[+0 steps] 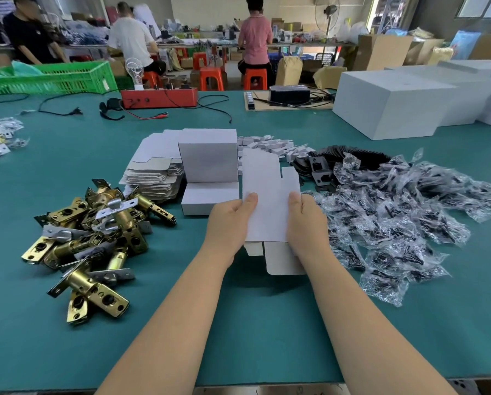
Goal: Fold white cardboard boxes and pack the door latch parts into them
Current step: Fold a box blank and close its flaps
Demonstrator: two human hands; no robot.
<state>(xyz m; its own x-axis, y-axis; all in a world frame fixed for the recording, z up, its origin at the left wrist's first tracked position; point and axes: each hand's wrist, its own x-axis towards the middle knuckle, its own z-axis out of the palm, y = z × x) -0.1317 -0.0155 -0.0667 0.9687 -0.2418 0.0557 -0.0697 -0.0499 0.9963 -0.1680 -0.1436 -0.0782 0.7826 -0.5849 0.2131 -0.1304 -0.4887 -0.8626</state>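
I hold a flat, unfolded white cardboard box blank (270, 195) upright above the green table. My left hand (230, 220) grips its left edge with the thumb on the front. Along the right edge my right hand (305, 220) grips it the same way. A pile of brass door latch parts (96, 238) lies to the left. Behind the blank stands a folded white box (208, 158) with its lid up, next to a stack of flat box blanks (153, 172). Small plastic bags of black screws (404, 218) are heaped on the right.
Black strike plates (321, 169) and small white cardboard pieces (270, 143) lie behind the bags. Large white boxes (392, 106) stand at the far right. A red device (158, 98) with cables and a green crate (47, 78) sit at the back. Three people work beyond the table.
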